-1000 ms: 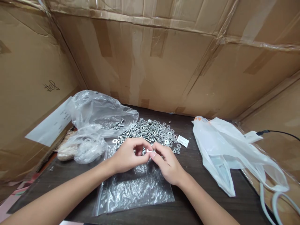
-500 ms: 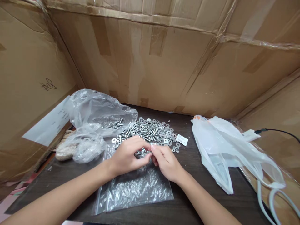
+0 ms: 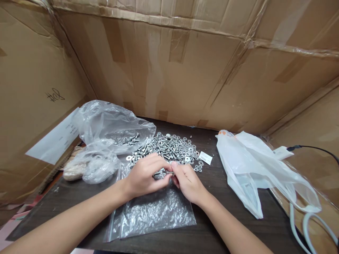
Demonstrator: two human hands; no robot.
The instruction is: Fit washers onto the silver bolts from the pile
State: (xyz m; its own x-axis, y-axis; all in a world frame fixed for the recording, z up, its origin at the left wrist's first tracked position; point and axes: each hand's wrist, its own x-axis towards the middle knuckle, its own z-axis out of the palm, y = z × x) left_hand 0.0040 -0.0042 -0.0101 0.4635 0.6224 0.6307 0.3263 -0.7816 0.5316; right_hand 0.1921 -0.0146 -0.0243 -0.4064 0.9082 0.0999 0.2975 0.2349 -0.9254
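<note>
Loose screws and washers lie in a pile (image 3: pixel 169 146) on the dark table (image 3: pixel 212 211). At the near edge of the pile, my left hand (image 3: pixel 149 173) and my right hand (image 3: pixel 188 180) meet at the fingertips. Between them is a small metal screw (image 3: pixel 169 172), pinched by the left thumb and forefinger, its right end at the right fingertips. The right thumb and fingers are closed together, and whatever they grip is mostly hidden. Under both hands lies a clear zip bag (image 3: pixel 159 215).
A large clear bag (image 3: pixel 106 120) with screws inside and a smaller knotted bag (image 3: pixel 99 169) lie at the left. A white label (image 3: pixel 205 158) is right of the pile. Further right are a white plastic bag (image 3: pixel 246 169) and a pale cable (image 3: pixel 292 222). Cardboard walls (image 3: pixel 159 81) surround the table.
The screw between the fingertips now shows more plainly. The fingers of both hands have shifted slightly; the rest looks the same.
</note>
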